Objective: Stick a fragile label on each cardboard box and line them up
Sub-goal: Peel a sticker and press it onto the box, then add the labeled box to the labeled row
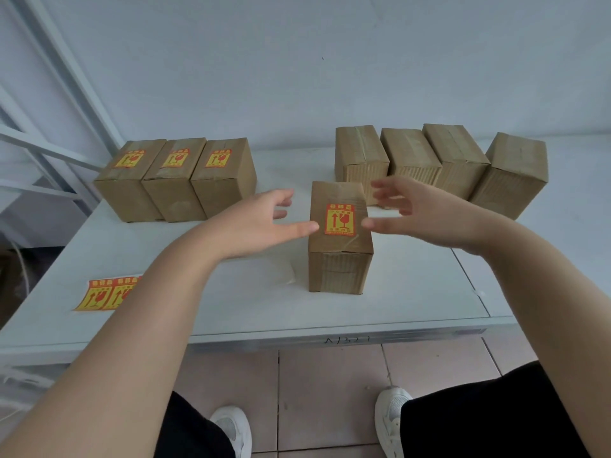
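A cardboard box [340, 259] stands alone mid-table with a red and yellow fragile label [338, 218] on its top. My left hand [258, 223] hovers open at its left side, thumb tip at the box's top edge. My right hand [416, 209] is open at its right side, fingers spread above the far corner. Three labelled boxes [175, 183] stand side by side at the back left. Several unlabelled boxes [439, 163] stand in a row at the back right.
A strip of spare fragile labels [105, 294] lies near the white table's front left edge [297, 332]. A white metal frame [49, 133] rises on the left. Tiled floor and my white shoes show below the table edge.
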